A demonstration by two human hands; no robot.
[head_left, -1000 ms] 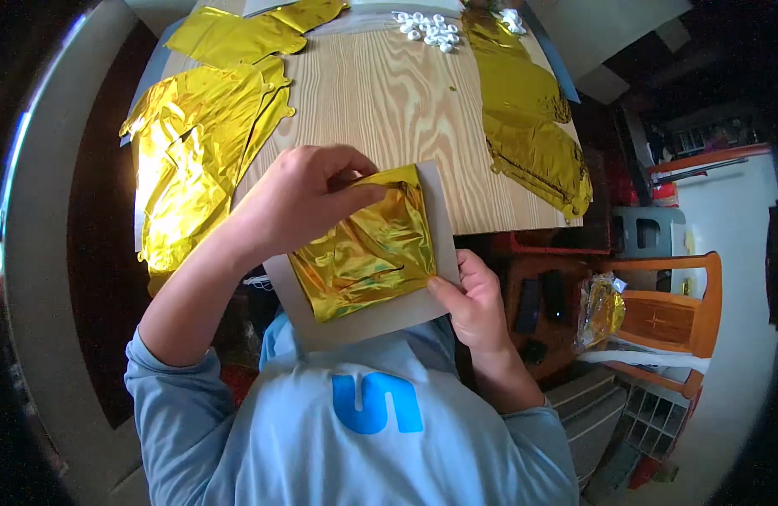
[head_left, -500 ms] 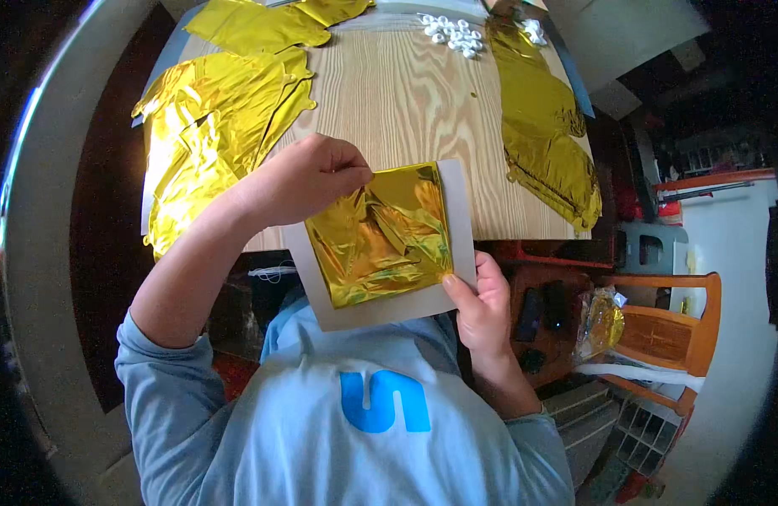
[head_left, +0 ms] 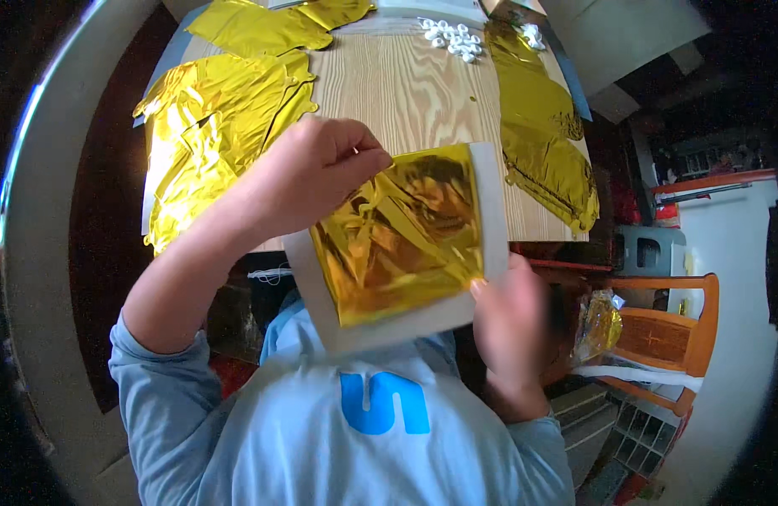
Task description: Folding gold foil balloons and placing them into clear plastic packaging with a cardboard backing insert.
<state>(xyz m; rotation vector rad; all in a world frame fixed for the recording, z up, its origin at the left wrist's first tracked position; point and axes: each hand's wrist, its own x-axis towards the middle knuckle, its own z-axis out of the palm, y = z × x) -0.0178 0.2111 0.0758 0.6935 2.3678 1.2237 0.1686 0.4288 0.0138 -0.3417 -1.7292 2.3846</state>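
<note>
From my head, a wide fisheye camera looks steeply down over my blue shirt [head_left: 279, 438] at my hands [head_left: 313, 169], close below, the bench [head_left: 397, 93] lying beyond, toward the top.

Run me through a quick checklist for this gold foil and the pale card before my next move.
1. Right hand gripping the pale card: ok, thumb at its lower right corner.
2. Left hand pinching firmly: cannot tell; it is at the upper left of the gold foil, fingertips partly hidden.
3. Foil inside the card's right and lower edges: ok, pale border showing.
4. Foil smooth: not ok, wrinkled.
5. White pieces clear of the card: ok, toward the table's far side.
</note>
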